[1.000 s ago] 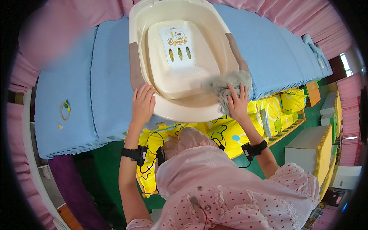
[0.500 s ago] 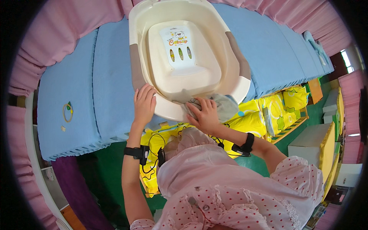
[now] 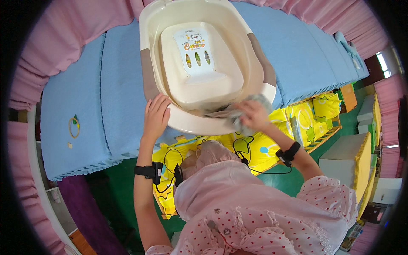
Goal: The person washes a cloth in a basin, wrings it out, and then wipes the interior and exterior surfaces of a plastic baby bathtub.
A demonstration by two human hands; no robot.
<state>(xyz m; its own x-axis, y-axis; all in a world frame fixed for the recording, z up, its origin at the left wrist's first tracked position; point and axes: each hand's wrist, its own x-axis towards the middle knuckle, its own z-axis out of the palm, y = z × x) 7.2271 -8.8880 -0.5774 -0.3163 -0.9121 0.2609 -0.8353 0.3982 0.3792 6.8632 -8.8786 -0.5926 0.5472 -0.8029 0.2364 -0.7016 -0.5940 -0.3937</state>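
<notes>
A cream baby bathtub with brown side panels tilts up in front of me. Inside it lies a cream bath seat insert with a cartoon sticker and slots. At the tub's near left corner, my left hand is closed over the rim, fingers close together. My right hand is closed on a bunched grey cloth at the near right part of the rim. Motion blurs the cloth and the right fingers, and part of the cloth reaches inside the tub's edge.
Blue-covered beds stretch behind and beside the tub. A yellow ring-shaped item lies on the left one. Below are low wooden beds with yellow bedding. Pink curtains hang behind, and white cabinets stand at right.
My right hand has slid right along the rim with the grey cloth. The left hand stays on its corner, and the tub appears slightly higher and further left.
</notes>
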